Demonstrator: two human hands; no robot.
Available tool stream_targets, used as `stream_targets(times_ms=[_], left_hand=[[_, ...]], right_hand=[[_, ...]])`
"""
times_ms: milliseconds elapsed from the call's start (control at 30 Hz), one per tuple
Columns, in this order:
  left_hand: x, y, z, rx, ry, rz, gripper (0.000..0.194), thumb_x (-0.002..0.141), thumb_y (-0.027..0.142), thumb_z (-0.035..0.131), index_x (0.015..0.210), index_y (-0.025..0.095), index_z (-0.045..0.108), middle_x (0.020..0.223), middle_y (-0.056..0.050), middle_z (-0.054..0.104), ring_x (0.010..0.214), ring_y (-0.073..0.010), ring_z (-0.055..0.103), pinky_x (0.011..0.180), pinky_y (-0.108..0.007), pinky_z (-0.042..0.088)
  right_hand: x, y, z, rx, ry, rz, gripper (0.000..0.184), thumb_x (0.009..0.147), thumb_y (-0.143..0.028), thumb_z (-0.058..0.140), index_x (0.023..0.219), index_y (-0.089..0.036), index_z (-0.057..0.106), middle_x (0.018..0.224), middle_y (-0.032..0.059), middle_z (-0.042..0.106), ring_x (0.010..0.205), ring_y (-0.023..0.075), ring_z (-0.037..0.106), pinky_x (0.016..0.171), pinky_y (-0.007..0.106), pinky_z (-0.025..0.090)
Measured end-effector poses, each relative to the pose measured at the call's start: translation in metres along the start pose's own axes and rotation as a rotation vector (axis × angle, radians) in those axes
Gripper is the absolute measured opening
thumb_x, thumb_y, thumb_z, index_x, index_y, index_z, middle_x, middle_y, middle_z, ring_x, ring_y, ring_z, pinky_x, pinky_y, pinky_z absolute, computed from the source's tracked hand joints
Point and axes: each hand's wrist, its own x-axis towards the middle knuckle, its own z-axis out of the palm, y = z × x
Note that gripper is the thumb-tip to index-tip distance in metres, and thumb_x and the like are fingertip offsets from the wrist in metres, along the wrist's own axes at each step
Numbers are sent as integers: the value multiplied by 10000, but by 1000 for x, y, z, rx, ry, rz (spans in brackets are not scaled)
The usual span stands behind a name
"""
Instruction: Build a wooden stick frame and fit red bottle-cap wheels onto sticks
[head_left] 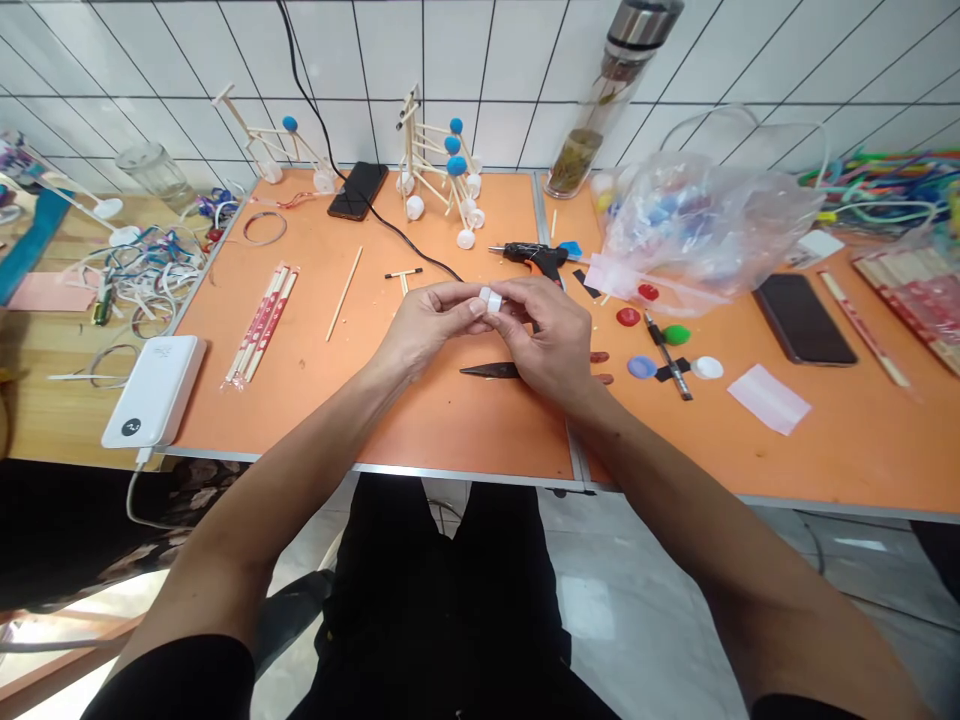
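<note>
My left hand (429, 322) and right hand (551, 335) are closed, pinching a white plastic piece (490, 298) between them above the middle of the desk (420, 430). A dark blade (487, 371) lies just below, a glue gun (529, 256) just beyond.

The orange desk (450, 430) carries, reckoned from its middle, wrapped chopsticks (261, 325) at nine o'clock, a phone (358, 190) at ten, stick models (439, 170) at eleven, a glue gun (532, 258) at twelve, a plastic bag (705, 235) at two, another phone (804, 320) at three, pink paper (769, 400) at four, and a dark blade (487, 370) at six.
</note>
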Motion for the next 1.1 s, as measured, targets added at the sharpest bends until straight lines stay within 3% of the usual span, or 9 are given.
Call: stream_targets(times_ms=[467,633,800,967,1100], left_hand=[[-1,-1,2,39,55,53,575,671,570,1189,1045,196,962,1027,-67,938,886,-153,863,871,-265,701],[-1,3,3,50,52,30,589,697,601,1171,1043,180,948,998,-64,931,826,-135,851,838,-253,700],[-2,7,7,36,57,-35,615,675,623,1173,1001,170,916,933,-49,913,772,-124,841,813,-240,703],[-3,9,7,3,59,-98,657,628,644,1185,927,146,876,835,-35,873,699,-105,819,733,-194,683],[-2,7,4,4,47,-95,586,729,581,1161,1010,147,888,912,-51,902,746,-115,848,790,-214,709]], right_hand=[[-1,1,0,30,-7,-9,223,1193,-428,752,1313,-303,891,1138,63,898,984,257,839,899,449,714],[0,0,-4,53,-1,11,189,1153,-378,822,1318,-324,895,1175,53,887,1044,263,849,919,447,742],[0,-3,-4,52,10,36,131,1141,-345,840,1263,-337,883,1106,27,883,985,252,851,931,452,749],[0,1,-2,7,-12,-35,159,1151,-302,797,1270,-338,896,1226,55,918,1149,293,881,1024,506,755],[0,5,-5,24,-46,0,191,1147,-315,796,1309,-335,895,1254,65,918,1158,302,881,1020,521,765]])
